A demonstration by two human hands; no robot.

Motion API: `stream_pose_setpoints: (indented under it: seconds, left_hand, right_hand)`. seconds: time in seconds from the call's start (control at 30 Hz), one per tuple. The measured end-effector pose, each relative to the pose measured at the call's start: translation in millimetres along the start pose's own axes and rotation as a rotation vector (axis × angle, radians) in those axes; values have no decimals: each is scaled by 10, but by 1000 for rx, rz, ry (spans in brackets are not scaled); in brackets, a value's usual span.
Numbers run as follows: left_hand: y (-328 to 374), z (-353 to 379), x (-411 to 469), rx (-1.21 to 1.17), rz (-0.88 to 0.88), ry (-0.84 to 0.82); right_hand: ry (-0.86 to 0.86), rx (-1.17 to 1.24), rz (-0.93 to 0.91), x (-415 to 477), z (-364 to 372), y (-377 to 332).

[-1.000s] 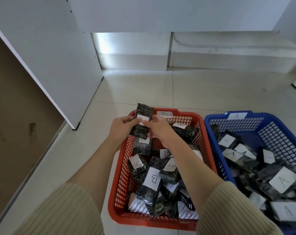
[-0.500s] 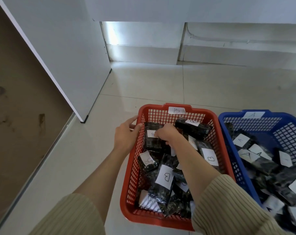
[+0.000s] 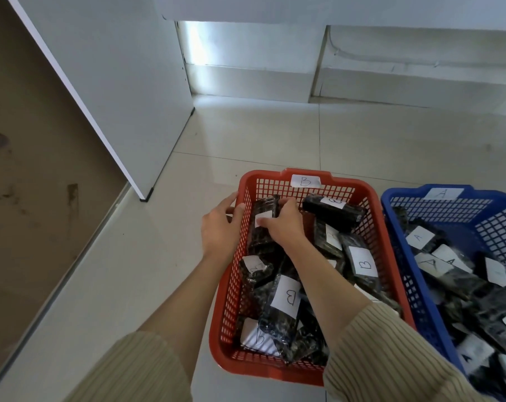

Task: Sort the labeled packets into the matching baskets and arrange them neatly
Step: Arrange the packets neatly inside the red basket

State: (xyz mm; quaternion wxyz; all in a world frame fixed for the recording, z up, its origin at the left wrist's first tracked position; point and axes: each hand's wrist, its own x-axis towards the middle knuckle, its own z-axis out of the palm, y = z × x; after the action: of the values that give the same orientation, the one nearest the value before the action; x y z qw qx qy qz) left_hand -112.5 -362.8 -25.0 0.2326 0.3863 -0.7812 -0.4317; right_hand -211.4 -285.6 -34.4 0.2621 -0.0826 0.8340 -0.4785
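Packets are lying in two baskets on the floor. One dark packet is standing in the far left corner of the red basket, and this is the one being worked on. The right grip, a bare hand, is holding this packet. Its fingers are curling over the top edge and the thumb is lying on the white label, so the letter is hiding. I think the hand is pushing the packet against the wall so it is standing straight and taking little room.

The left grip is resting on the left rim of the red basket with loose, open fingers, holding nothing. It is likely stopping the basket from sliding.

The red basket is wearing a B tag, and the B packets inside are sitting in the right place. They are lying in a jumble, so the tidying is looking far from done. The blue basket, just beside it, is wearing an A tag and is holding A packets, also in a heap.
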Motion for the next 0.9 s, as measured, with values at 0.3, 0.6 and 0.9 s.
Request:
stream_pose_setpoints:
  seconds: [0.3, 0.6, 0.9]
  left_hand:
    - [-23, -4, 1, 30, 15, 24]
    - [24, -9, 5, 116, 74, 32]
    - [123, 35, 59, 423, 121, 128]
  right_hand:
    - [-225, -256, 76, 139, -162, -111]
    - [43, -595, -189, 73, -111, -87]
    - [143, -1150, -203, 61, -1091, 88]
